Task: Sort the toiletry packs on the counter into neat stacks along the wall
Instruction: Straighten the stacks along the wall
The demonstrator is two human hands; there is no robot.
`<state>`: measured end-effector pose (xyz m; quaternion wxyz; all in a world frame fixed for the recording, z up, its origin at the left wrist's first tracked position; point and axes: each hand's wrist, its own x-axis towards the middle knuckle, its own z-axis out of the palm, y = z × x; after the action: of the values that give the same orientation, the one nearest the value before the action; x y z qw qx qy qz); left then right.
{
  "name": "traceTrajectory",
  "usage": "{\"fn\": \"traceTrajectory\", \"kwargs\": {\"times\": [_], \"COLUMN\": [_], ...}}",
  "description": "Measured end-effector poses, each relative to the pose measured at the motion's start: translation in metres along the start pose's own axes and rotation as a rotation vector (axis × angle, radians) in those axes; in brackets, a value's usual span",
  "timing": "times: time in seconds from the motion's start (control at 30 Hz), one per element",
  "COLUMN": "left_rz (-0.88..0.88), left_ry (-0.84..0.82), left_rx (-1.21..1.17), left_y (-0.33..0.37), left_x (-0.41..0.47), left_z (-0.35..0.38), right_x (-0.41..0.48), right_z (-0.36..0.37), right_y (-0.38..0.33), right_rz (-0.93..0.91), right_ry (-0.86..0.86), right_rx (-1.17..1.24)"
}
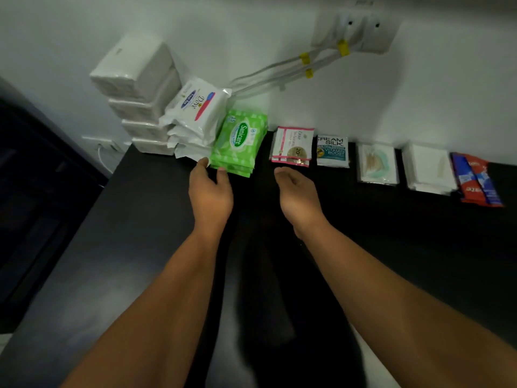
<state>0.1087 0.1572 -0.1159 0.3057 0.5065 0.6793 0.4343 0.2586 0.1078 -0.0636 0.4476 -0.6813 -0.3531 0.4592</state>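
The green Sanicare stack [237,141] sits just ahead of the left hand [209,191], whose relaxed fingertips touch its near edge; the right hand [298,197] hovers beside, loosely curled, empty. These soft, light, slick packs probably slide, so hold them by the sides. Lower packs barely show

Place: an indoor room, home or guest room; which one cannot be told.
Surface: a dark glossy counter [134,225] under the left hand [209,189] and the right hand [296,194], far edge against a white wall [419,107].
Goods: beyond the left hand stand white tissue packs [134,85], Dove wipes [195,107] and green Sanicare wipes [237,141]; beyond the right hand and to its right lie Dove sachets [292,145], Cream Silk sachets [333,151] and red and blue sachets [475,180].
Wiring: a white wall plate [358,32] high above the right hand, white cables [268,74] with yellow tags running from it.
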Motion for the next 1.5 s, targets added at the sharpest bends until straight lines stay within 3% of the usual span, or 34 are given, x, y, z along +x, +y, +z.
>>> {"fn": "traceTrajectory", "kwargs": {"times": [0.17,0.43,0.57,0.93,1.23,1.5], "left_rz": [0.061,0.151,0.079,0.081,0.182,-0.028], "left_ry": [-0.181,-0.225,-0.311,-0.409,-0.456,-0.504], "left_rx": [-0.072,0.001,-0.03,-0.021,-0.003,-0.108], "left_y": [-0.005,-0.009,-0.011,-0.02,-0.009,0.002], "left_x": [0.022,0.025,0.02,-0.019,0.026,0.036], "left_z": [-0.004,-0.013,-0.021,-0.055,-0.037,-0.037], "right_x": [0.033,0.039,0.035,-0.003,0.019,0.029], "right_z": [0.056,0.096,0.096,0.092,0.09,0.087], "right_y": [-0.007,-0.003,-0.002,0.027,0.009,-0.003], "right_rz": [0.004,-0.017,0.032,0.12,0.074,0.067], "right_ry": [0.016,0.179,0.27,0.239,0.237,0.257], "right_rx": [0.041,0.173,0.202,0.287,0.253,0.128]}}
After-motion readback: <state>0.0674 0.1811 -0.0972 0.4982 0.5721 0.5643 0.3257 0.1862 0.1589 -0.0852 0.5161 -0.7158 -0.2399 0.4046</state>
